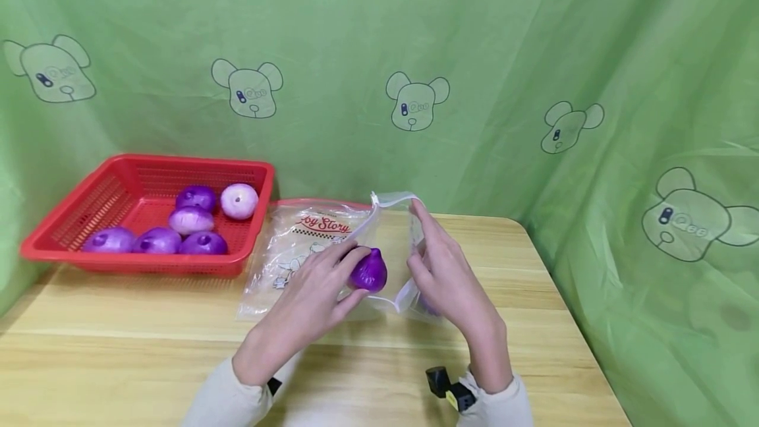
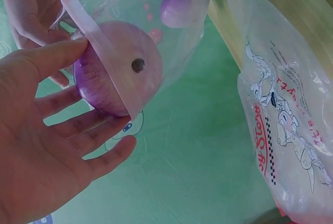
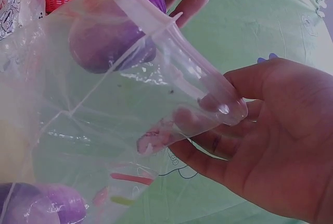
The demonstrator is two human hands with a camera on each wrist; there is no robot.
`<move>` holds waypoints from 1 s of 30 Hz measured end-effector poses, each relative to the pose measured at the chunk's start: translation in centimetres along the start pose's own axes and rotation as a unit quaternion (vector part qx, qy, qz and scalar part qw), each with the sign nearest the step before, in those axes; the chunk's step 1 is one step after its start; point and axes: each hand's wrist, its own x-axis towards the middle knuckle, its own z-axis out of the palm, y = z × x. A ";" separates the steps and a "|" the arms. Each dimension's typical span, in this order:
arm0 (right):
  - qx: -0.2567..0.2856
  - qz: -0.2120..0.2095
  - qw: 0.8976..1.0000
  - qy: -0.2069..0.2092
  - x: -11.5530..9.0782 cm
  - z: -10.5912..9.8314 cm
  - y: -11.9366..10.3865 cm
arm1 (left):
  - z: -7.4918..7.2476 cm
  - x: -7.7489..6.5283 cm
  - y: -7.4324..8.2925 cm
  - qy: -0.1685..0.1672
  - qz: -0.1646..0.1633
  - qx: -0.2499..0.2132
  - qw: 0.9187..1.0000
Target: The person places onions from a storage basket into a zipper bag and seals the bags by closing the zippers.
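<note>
My left hand [image 1: 314,288] holds a purple onion [image 1: 372,273] between thumb and fingers at the mouth of a clear zip bag [image 2: 182,41]. In the left wrist view, the onion [image 2: 93,86] is partly behind the bag's white rim. My right hand [image 1: 450,275] pinches the opposite side of that rim [image 3: 200,78] between thumb and fingers, and the mouth gapes between the two hands. Deeper in the bag lie other purple onions [image 3: 65,203], mostly hidden by the right hand in the head view.
Left on the wooden table [image 1: 148,354] stands a red plastic basket [image 1: 263,216] with several purple onions [image 1: 196,198] in it. A flat clear bag printed "Toy Story" [image 1: 323,223] lies between basket and hands. Green curtain [image 1: 332,31] hangs behind and to the right.
</note>
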 end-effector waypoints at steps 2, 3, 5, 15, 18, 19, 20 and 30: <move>-0.002 -0.001 1.000 0.001 0.0 0.0 0.0 | 0.0 0.0 0.0 -0.001 0.002 0.003 1.000; -0.003 -0.002 1.000 0.002 0.0 0.0 0.0 | 0.1 0.0 0.0 -0.002 0.002 0.004 1.000; -0.005 -0.002 1.000 0.002 -0.1 -0.1 0.0 | 0.1 0.0 0.0 -0.003 0.003 0.005 1.000; 0.006 0.007 1.000 -0.003 -0.1 -0.3 0.1 | 0.0 0.0 0.1 -0.009 0.005 0.012 1.000; 0.009 0.013 1.000 -0.004 -0.1 -0.4 0.1 | 0.0 0.0 0.0 -0.019 0.002 0.022 1.000; 0.010 0.015 1.000 -0.004 -0.1 -0.4 0.1 | 0.1 0.0 0.0 -0.020 0.002 0.023 1.000; 0.010 0.016 1.000 -0.004 -0.1 -0.4 0.1 | 0.1 0.0 0.0 -0.021 0.003 0.025 0.999; 0.005 0.017 1.000 -0.006 -0.1 -0.4 0.2 | 0.0 -0.2 0.0 -0.011 0.017 0.016 1.000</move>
